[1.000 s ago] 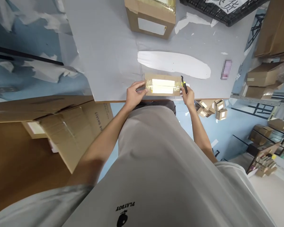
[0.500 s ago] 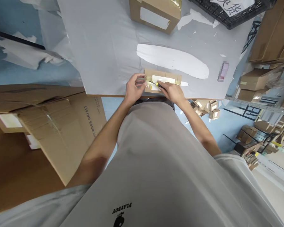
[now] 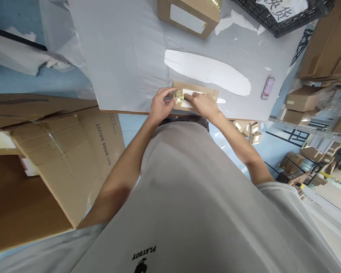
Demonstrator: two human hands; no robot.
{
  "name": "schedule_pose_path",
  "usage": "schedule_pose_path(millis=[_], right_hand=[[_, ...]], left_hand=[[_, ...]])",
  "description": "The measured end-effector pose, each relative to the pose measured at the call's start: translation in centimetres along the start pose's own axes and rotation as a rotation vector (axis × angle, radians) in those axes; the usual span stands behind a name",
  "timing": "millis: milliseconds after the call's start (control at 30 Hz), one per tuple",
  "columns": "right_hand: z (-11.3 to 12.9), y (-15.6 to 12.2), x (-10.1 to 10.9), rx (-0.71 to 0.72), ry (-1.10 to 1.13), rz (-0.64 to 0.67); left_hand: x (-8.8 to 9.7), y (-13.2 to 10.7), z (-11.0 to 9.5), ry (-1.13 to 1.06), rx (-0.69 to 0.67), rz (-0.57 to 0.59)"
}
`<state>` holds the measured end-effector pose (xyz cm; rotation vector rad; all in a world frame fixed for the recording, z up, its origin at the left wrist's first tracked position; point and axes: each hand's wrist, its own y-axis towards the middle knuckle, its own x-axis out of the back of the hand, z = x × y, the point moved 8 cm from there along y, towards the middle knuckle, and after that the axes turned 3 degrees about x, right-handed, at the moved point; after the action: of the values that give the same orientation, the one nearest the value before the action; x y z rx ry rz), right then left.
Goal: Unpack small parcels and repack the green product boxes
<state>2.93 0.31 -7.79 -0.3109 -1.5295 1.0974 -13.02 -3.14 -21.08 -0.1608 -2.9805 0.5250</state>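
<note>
A small cardboard box (image 3: 214, 93) with a white label and clear tape lies at the table's near edge. My left hand (image 3: 161, 103) grips its left end, with the thumb on the near side and the fingers on the far side. In my right hand (image 3: 204, 103) is a utility knife (image 3: 185, 98) with a yellow and black body, pointing left over the taped end. Its blade is hard to make out, and most of the handle is hidden under my fingers.
On the grey table (image 3: 116, 68) lie a long white paper strip (image 3: 207, 72) and torn scraps. A bigger cardboard box (image 3: 189, 17) and a black crate (image 3: 290, 19) stand at the far side. At left is a large open carton (image 3: 68, 151); shelves hold boxes at right.
My right hand has shifted slightly left along the box with the knife, whose front now sits nearer the taped end. My left hand keeps its hold.
</note>
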Motion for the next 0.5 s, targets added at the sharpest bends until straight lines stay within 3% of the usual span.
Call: schedule_pose_path(millis=[233, 500], right_hand=[[0.7, 1.1, 1.7, 0.058, -0.100, 0.014], [-3.8, -0.6, -0.7, -0.019, -0.139, -0.032]], left_hand=[[0.4, 0.2, 0.1, 0.051, -0.006, -0.029], [0.5, -0.1, -0.8, 0.099, -0.029, -0.053]])
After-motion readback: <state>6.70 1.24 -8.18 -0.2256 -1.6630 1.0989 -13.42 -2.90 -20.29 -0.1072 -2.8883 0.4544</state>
